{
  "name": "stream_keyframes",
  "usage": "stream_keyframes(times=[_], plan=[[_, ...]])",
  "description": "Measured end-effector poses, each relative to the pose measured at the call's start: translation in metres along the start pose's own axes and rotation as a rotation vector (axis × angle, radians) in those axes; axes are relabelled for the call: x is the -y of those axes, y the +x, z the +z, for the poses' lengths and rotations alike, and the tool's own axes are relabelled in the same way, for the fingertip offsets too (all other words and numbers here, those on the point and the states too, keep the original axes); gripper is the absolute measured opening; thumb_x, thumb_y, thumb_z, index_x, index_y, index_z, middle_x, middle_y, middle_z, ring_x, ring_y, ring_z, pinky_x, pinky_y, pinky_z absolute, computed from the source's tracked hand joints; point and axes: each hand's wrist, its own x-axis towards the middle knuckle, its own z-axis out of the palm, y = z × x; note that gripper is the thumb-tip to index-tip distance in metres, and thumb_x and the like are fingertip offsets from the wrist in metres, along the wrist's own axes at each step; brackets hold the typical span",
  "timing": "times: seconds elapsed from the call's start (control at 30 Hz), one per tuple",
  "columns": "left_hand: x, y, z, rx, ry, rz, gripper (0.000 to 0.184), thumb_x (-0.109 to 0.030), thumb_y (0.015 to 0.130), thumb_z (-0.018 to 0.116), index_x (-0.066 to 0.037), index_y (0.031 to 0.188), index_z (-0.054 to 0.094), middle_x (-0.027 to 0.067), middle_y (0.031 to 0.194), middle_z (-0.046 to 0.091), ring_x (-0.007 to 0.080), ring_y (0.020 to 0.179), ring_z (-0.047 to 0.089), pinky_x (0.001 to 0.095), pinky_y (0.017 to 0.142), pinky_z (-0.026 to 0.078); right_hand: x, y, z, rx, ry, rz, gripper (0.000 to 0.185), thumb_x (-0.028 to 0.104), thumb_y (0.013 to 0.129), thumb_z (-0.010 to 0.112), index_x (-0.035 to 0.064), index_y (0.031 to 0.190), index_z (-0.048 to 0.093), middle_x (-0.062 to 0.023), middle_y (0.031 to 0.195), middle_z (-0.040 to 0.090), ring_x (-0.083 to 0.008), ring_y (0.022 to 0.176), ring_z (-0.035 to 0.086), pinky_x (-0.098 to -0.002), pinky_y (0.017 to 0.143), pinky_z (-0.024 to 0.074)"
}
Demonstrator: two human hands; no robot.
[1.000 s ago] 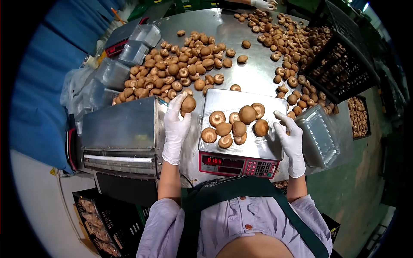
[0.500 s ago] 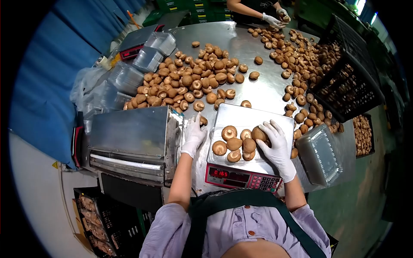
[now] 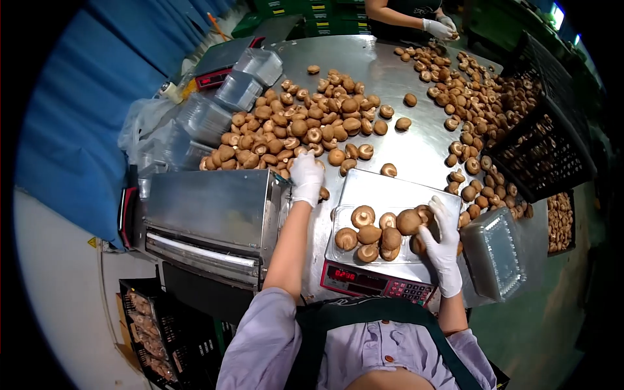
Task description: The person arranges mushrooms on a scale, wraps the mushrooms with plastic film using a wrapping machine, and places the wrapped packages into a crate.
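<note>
My gloved left hand [image 3: 307,175] reaches to the near edge of a pile of brown mushrooms [image 3: 298,127], its fingers curled over a mushroom there. A clear plastic tray [image 3: 392,259] with several mushrooms rests on a digital scale [image 3: 364,185], whose red display is lit. On the tray's right side is my gloved right hand [image 3: 444,244], thumb and fingers apart, close to the mushrooms at that end. A loose mushroom [image 3: 324,193] lies just below my left hand.
Clear trays [image 3: 205,118] are stacked at left, beside a metal sealing machine [image 3: 207,205]. More trays [image 3: 497,253] stand right of the scale. A tipped black crate [image 3: 549,136] spills mushrooms onto the metal table [image 3: 422,153]. Across it, a co-worker's gloved hands [image 3: 442,27] hold a mushroom.
My left hand has moved forward to the mushroom pile. My right hand has opened away from a mushroom, and more mushrooms sit at the tray's right end. The scale's reading has risen.
</note>
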Motion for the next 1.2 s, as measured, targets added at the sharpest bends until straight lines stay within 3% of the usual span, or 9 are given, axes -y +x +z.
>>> stream_keyframes(times=[0.07,0.23,0.27,0.47,0.53,0.7,0.8,0.93,1.2], plan=[[-0.013,0.005,-0.003,0.033,0.231,-0.081,0.039,-0.030,0.080,0.059,-0.008,0.112,0.059,0.0127,0.116,0.055,0.0309,0.100,0.058,0.0434,0.081,0.049,-0.005,-0.001,-0.004,-0.023,-0.018,0.053,0.048,0.008,0.076,0.068,0.0030,0.122,0.055,-0.0178,0.128,0.053,-0.0303,0.118,0.051,-0.0361,0.101,0.0395],[-0.015,0.038,-0.005,0.177,0.199,-0.286,0.054,-0.050,0.084,0.057,-0.008,0.118,0.056,0.0170,0.122,0.051,0.0299,0.103,0.057,0.0419,0.077,0.052,-0.011,-0.004,-0.010,-0.035,0.011,0.112,0.044,0.002,0.078,0.066,0.0020,0.121,0.056,-0.0167,0.124,0.056,-0.0275,0.116,0.053,-0.0342,0.100,0.0413],[-0.014,0.039,-0.005,0.205,0.203,-0.269,0.046,-0.047,0.087,0.051,-0.009,0.110,0.063,0.0178,0.120,0.053,0.0340,0.106,0.056,0.0435,0.086,0.048,-0.013,-0.005,-0.009,-0.040,0.029,0.132,0.044,0.002,0.079,0.065,0.0017,0.121,0.056,-0.0164,0.123,0.057,-0.0270,0.116,0.054,-0.0339,0.100,0.0413],[-0.006,-0.014,-0.008,0.034,0.387,0.011,0.042,-0.035,0.085,0.054,-0.012,0.119,0.057,0.0112,0.117,0.056,0.0297,0.104,0.052,0.0422,0.078,0.046,-0.023,-0.018,-0.009,-0.040,0.064,0.186,0.040,-0.002,0.083,0.059,-0.0003,0.123,0.055,-0.0132,0.122,0.058,-0.0217,0.116,0.053,-0.0311,0.099,0.0420],[0.001,-0.036,0.003,-0.011,0.309,0.031,0.052,-0.032,0.083,0.057,-0.010,0.129,0.049,0.0120,0.119,0.055,0.0306,0.104,0.053,0.0428,0.079,0.048,-0.025,-0.019,-0.009,-0.039,0.067,0.186,0.039,-0.002,0.084,0.058,-0.0005,0.123,0.055,-0.0133,0.122,0.058,-0.0214,0.116,0.054,-0.0310,0.098,0.0423],[-0.013,-0.052,-0.022,0.140,0.114,-0.027,0.050,-0.033,0.085,0.055,-0.008,0.127,0.050,0.0156,0.111,0.060,0.0324,0.096,0.059,0.0432,0.081,0.050,-0.015,-0.018,-0.011,-0.067,0.100,0.226,0.036,0.000,0.083,0.060,0.0003,0.119,0.057,-0.0140,0.118,0.060,-0.0228,0.111,0.057,-0.0311,0.096,0.0437],[-0.014,-0.027,-0.020,-0.035,0.010,0.086,0.034,-0.030,0.084,0.057,-0.006,0.106,0.063,0.0124,0.102,0.063,0.0303,0.096,0.059,0.0437,0.079,0.049,-0.016,-0.019,-0.013,-0.120,0.154,0.235,0.032,0.001,0.082,0.062,0.0014,0.114,0.060,-0.0150,0.114,0.062,-0.0244,0.106,0.060,-0.0309,0.092,0.0458],[-0.036,0.023,-0.015,-0.218,0.008,0.357,0.021,-0.025,0.081,0.059,-0.012,0.096,0.065,0.0077,0.092,0.063,0.0281,0.089,0.058,0.0441,0.074,0.046,-0.017,-0.019,-0.019,-0.131,0.138,0.270,0.030,0.001,0.080,0.063,0.0009,0.110,0.062,-0.0155,0.109,0.064,-0.0257,0.103,0.061,-0.0320,0.092,0.0457],[-0.107,0.097,0.018,0.069,0.204,0.805,0.028,-0.011,0.080,0.056,-0.016,0.106,0.063,0.0051,0.095,0.063,0.0242,0.092,0.057,0.0393,0.074,0.043,-0.006,-0.013,-0.035,-0.140,0.009,0.289,0.029,0.002,0.080,0.063,0.0010,0.108,0.063,-0.0156,0.108,0.063,-0.0266,0.103,0.061,-0.0329,0.092,0.0457]])
